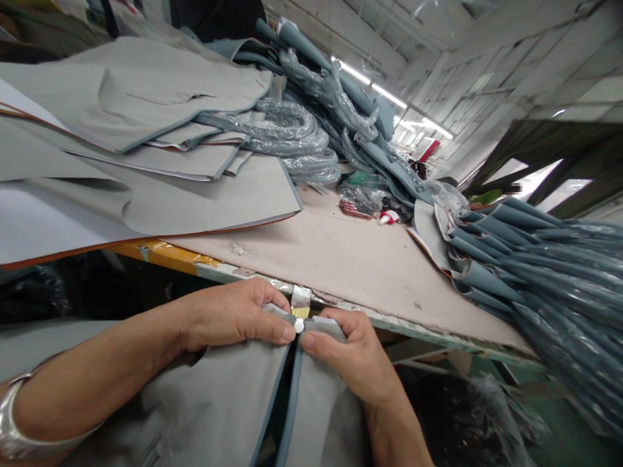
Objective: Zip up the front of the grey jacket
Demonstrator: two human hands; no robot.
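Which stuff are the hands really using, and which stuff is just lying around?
In use:
- left hand and right hand, pinching together
- grey fabric piece they hold
- small white button-like thing between the fingers

Lying about:
- stack of grey fabric panels
- plastic-wrapped bundles
- wooden table
- red-and-white item

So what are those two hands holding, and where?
Both pinch grey fabric pieces at their top edges: left hand one piece, right hand the other, fingertips meeting.
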